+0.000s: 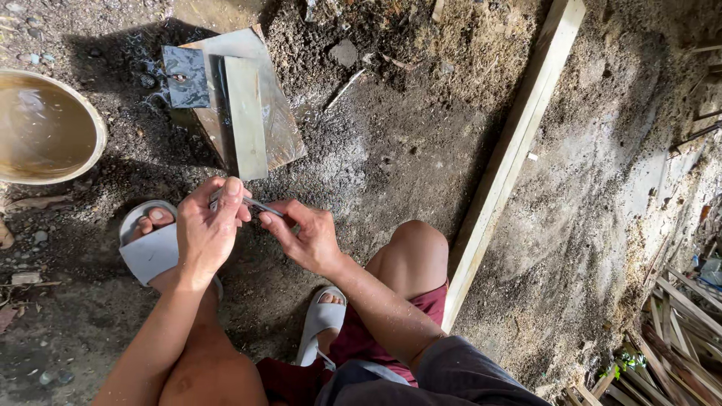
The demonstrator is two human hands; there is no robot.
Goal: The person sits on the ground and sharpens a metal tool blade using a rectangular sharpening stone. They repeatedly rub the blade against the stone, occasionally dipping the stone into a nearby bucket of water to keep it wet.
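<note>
- Head view, looking down: person squats on a dirt floor (391, 150), both hands together in front of the knees.
- Landmark: the grey sharpening stone (247, 116), a long flat block lying on a wet board (282, 128) on the floor.
- Left hand (207, 229) sits just below the stone's near end; its grip is pressed together, fingers curled and thumb on top, pinching one end of a thin metal blade (263, 206).
- Right hand (304, 237) lies below and slightly right of the stone; its grip is pinched on the other end of the same blade, fingertips and thumb closed.
- Blade spans between the two hands, held off the ground, just short of the stone and not touching it. Its exact shape is too small to tell.
- Dark flat slab (186, 75) rests against the stone's far left side, on the board.
- Round basin (45, 128) of murky water stands well left of the stone.
- Long pale timber plank (511, 158) runs diagonally, well right of the stone.
- White sandals on both feet: one (150, 248) below-left of the stone, under the left hand; the other (320, 319) farther below.
</note>
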